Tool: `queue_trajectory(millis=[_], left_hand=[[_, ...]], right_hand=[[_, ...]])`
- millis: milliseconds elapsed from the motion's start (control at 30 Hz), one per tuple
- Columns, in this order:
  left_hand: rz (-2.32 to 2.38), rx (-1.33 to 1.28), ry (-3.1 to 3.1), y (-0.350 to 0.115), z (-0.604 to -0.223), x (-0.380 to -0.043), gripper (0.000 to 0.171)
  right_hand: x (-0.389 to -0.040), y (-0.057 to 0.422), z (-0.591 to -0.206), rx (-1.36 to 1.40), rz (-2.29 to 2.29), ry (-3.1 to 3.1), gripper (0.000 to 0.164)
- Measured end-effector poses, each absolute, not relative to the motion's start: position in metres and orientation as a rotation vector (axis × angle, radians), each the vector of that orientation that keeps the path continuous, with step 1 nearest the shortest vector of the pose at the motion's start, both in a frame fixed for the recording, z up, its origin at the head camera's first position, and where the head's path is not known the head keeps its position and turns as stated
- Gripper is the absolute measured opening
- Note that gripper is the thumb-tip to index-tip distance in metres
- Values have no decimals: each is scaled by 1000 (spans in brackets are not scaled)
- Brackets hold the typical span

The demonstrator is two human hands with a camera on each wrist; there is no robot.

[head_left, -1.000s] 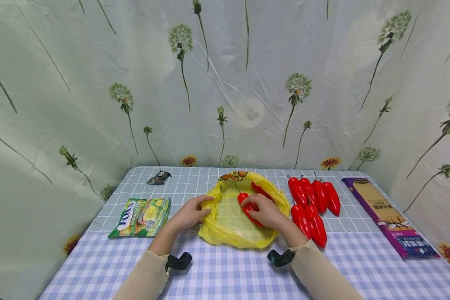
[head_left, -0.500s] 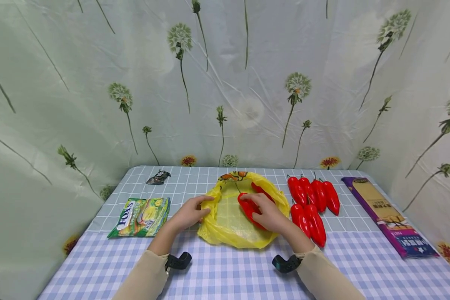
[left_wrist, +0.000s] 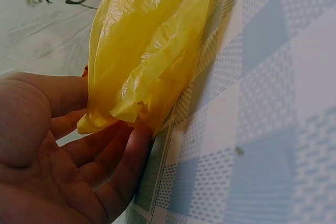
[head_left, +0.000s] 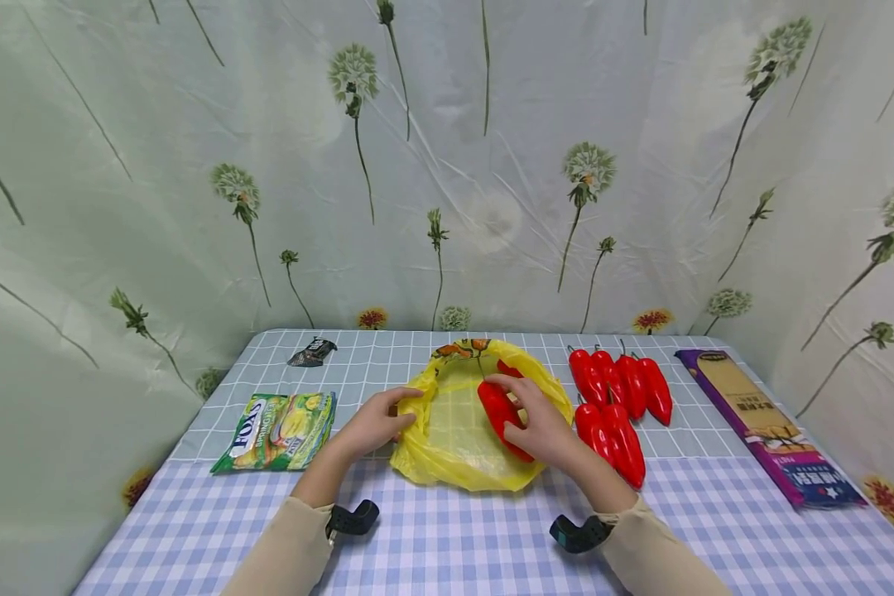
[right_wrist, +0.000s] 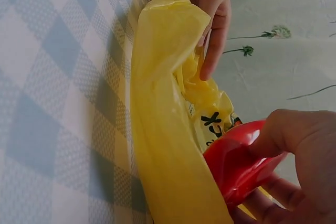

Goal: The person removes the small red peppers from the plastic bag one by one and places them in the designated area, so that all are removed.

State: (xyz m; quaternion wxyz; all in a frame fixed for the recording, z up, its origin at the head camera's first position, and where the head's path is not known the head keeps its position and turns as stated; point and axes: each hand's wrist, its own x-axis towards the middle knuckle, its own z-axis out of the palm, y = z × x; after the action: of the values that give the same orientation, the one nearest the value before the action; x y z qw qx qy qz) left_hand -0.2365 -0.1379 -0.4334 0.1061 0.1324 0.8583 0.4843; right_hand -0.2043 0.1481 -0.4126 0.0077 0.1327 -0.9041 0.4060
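Observation:
A yellow plastic bag [head_left: 454, 463] lies spread with its mouth upward in the middle of the table. My left hand [head_left: 376, 426] holds its left rim, the thumb on one side of the film and the fingers on the other. Over the bag's mouth, my right hand [head_left: 540, 422] grips a glossy red chili pepper [head_left: 497, 407] between thumb and fingers, its stem pointing away from me. In the right wrist view the pepper [right_wrist: 236, 156] shows just above the bag's near edge. Another red pepper [head_left: 508, 369] lies inside against the right wall, partly hidden by my right hand.
Several red peppers [head_left: 620, 385] lie in two rows right of the bag, close by my right forearm. A long purple packet [head_left: 771, 426] lies at the right edge. On the left are a green FOX'S bag [head_left: 276, 432] and a small black wrapper [head_left: 313, 352].
My right hand has shifted slightly right with the pepper, and its fingers have turned so more of the pepper shows. My left hand stays at the bag's rim.

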Motion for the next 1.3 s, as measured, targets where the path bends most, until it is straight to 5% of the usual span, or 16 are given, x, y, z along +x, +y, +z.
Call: queue_trajectory(millis=[400, 1100, 1300], left_hand=[[1419, 379, 2534, -137, -434, -237, 43], [1404, 354, 2565, -139, -437, -238, 41], [1407, 350, 2560, -137, -437, -238, 42]], right_hand=[[-196, 166, -405, 396, 1293, -2741, 65], [-184, 209, -406, 385, 1211, -2677, 96], [-181, 220, -405, 410, 1206, -2676, 91]])
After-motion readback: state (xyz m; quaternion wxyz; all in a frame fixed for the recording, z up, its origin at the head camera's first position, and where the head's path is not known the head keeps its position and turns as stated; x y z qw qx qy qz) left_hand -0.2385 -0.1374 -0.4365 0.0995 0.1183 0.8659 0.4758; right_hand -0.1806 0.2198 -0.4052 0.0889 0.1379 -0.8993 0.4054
